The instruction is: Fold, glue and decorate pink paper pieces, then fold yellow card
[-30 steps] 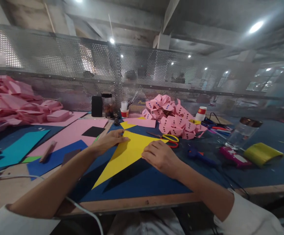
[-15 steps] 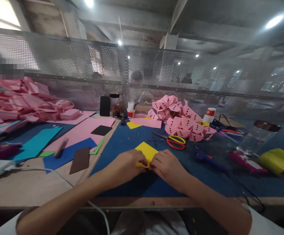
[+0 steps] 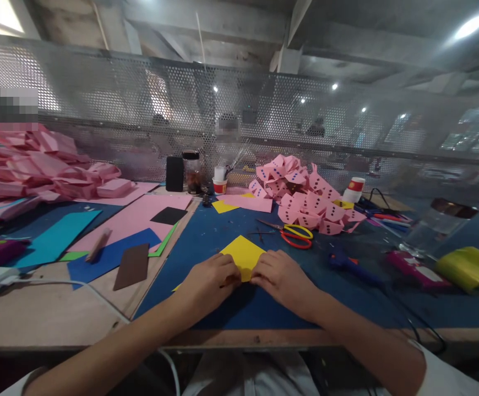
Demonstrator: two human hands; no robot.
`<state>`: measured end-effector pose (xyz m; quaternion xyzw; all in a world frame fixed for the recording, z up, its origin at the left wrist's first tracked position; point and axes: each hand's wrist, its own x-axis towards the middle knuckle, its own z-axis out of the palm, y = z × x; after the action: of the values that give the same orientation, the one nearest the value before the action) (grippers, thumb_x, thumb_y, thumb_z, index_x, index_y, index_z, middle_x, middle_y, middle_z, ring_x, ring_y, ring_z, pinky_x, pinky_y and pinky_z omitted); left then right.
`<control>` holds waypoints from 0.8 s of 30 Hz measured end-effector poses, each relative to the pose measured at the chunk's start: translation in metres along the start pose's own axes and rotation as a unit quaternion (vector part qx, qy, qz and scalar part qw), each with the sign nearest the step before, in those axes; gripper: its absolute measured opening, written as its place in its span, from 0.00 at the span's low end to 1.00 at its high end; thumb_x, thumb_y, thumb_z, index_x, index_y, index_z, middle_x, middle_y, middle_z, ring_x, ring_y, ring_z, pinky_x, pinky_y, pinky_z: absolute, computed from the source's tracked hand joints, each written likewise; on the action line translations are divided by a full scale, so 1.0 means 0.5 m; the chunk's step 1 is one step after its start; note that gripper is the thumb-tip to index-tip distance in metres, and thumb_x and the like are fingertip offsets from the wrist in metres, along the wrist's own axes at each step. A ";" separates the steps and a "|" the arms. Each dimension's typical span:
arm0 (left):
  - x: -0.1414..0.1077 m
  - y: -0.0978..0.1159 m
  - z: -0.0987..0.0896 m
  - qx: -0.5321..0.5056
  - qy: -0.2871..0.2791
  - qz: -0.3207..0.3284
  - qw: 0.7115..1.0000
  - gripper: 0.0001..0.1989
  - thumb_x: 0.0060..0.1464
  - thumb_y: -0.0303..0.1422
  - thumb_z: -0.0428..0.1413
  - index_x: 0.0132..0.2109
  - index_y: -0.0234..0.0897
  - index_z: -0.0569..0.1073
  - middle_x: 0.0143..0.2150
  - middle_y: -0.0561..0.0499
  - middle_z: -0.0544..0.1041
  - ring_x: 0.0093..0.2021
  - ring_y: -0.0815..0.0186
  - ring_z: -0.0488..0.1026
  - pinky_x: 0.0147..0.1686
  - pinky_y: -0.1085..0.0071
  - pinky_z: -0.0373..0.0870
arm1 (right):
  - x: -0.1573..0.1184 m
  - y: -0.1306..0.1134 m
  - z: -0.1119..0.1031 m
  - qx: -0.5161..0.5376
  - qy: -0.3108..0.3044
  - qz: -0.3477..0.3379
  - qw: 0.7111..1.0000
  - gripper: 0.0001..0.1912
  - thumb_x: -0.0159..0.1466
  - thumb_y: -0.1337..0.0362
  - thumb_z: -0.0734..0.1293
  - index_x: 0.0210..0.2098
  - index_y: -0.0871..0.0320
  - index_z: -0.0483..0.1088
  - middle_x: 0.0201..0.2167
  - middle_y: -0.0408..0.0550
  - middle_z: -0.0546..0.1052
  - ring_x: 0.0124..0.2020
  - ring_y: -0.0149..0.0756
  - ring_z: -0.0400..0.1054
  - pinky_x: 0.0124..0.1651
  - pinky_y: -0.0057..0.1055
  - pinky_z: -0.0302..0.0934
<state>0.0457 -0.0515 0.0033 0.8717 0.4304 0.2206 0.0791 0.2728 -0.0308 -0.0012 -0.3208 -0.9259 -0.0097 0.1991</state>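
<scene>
A sheet of yellow paper (image 3: 241,254) lies at an angle on the blue work mat (image 3: 190,253), one corner pointing away from me. My left hand (image 3: 214,278) pinches its near left edge, fingers curled. On the near right edge, my right hand (image 3: 278,278) also has its fingers closed on the sheet. Both hands' fingertips come close together at the near side, and they hide part of that edge. A small yellow tip shows left of my left hand. Beyond my right hand lie scissors (image 3: 295,235) with one yellow and one red handle loop.
A blue glue gun (image 3: 353,267) with a cable lies to the right, near a clear jar (image 3: 437,225). Pink dotted paper shapes (image 3: 305,192) are heaped behind the scissors. At left are a brown sheet (image 3: 132,266), a blue sheet (image 3: 113,258) and a pink pile (image 3: 37,165).
My left hand has shifted slightly left along the yellow paper, and the gap between my hands has widened. A yellow tip now shows beside my left wrist. The view has moved slightly.
</scene>
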 end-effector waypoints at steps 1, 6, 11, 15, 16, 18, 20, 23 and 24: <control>0.000 0.001 0.000 0.002 0.000 -0.002 1.000 0.07 0.55 0.24 0.55 0.36 0.40 0.77 0.37 0.50 0.79 0.41 0.63 0.74 0.41 0.69 0.67 | 0.000 0.000 -0.001 0.007 -0.003 0.002 1.000 0.06 0.69 0.62 0.67 0.37 0.57 0.73 0.37 0.46 0.77 0.42 0.38 0.67 0.42 0.35 0.52; 0.001 0.003 0.000 0.003 0.003 -0.022 1.000 0.07 0.55 0.25 0.55 0.35 0.39 0.77 0.36 0.49 0.78 0.38 0.64 0.74 0.37 0.70 0.66 | 0.000 0.002 -0.002 0.029 0.000 0.011 1.000 0.05 0.68 0.62 0.67 0.38 0.57 0.73 0.38 0.46 0.76 0.42 0.37 0.67 0.43 0.35 0.53; 0.003 0.002 0.002 0.000 0.011 -0.020 1.000 0.07 0.57 0.27 0.54 0.34 0.40 0.76 0.35 0.50 0.77 0.35 0.65 0.74 0.35 0.70 0.66 | 0.003 0.004 -0.004 0.047 -0.002 0.014 0.999 0.05 0.67 0.61 0.68 0.38 0.57 0.73 0.37 0.46 0.76 0.41 0.36 0.67 0.43 0.34 0.54; 0.004 -0.002 0.008 0.005 0.015 -0.020 1.000 0.08 0.59 0.28 0.52 0.34 0.40 0.75 0.34 0.50 0.77 0.34 0.64 0.73 0.34 0.70 0.65 | 0.006 0.005 -0.002 0.056 0.002 0.017 0.998 0.05 0.67 0.62 0.68 0.38 0.57 0.73 0.37 0.47 0.75 0.41 0.37 0.67 0.43 0.33 0.55; 0.004 -0.003 0.009 0.006 0.015 -0.021 1.000 0.08 0.59 0.28 0.52 0.34 0.40 0.75 0.34 0.49 0.77 0.34 0.64 0.73 0.34 0.70 0.65 | 0.007 0.004 -0.001 0.060 0.003 0.019 0.998 0.05 0.66 0.62 0.69 0.38 0.57 0.73 0.37 0.46 0.75 0.40 0.37 0.67 0.43 0.33 0.55; 0.004 -0.005 0.011 0.006 0.013 -0.025 1.000 0.09 0.60 0.28 0.51 0.35 0.40 0.74 0.35 0.49 0.77 0.35 0.64 0.73 0.34 0.70 0.64 | 0.008 0.004 -0.001 0.071 0.004 0.026 0.997 0.04 0.65 0.63 0.69 0.37 0.58 0.73 0.36 0.46 0.75 0.40 0.36 0.66 0.43 0.32 0.56; 0.004 -0.005 0.012 0.008 0.010 -0.030 0.999 0.09 0.61 0.28 0.50 0.35 0.40 0.74 0.35 0.49 0.76 0.36 0.63 0.73 0.35 0.69 0.64 | 0.010 0.003 -0.002 0.079 0.002 0.033 0.996 0.03 0.65 0.64 0.70 0.37 0.58 0.73 0.36 0.45 0.75 0.40 0.36 0.66 0.43 0.31 0.56; 0.006 -0.005 0.010 0.007 -0.001 -0.035 0.999 0.09 0.61 0.29 0.50 0.35 0.39 0.73 0.35 0.49 0.76 0.37 0.62 0.73 0.36 0.68 0.64 | 0.013 0.003 -0.003 0.087 0.002 0.041 0.995 0.03 0.64 0.65 0.70 0.36 0.58 0.73 0.36 0.45 0.75 0.39 0.36 0.66 0.43 0.31 0.57; 0.006 -0.004 0.009 0.006 -0.005 -0.037 0.999 0.09 0.61 0.29 0.50 0.35 0.39 0.73 0.35 0.49 0.76 0.37 0.62 0.73 0.36 0.68 0.64 | 0.015 0.003 -0.003 0.092 0.002 0.042 0.995 0.03 0.64 0.65 0.70 0.36 0.58 0.72 0.36 0.45 0.75 0.39 0.36 0.66 0.43 0.31 0.57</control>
<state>0.0479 -0.0475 -0.0003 0.8569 0.4632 0.2101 0.0840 0.2691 -0.0254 0.0028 -0.3399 -0.9081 0.0830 0.2300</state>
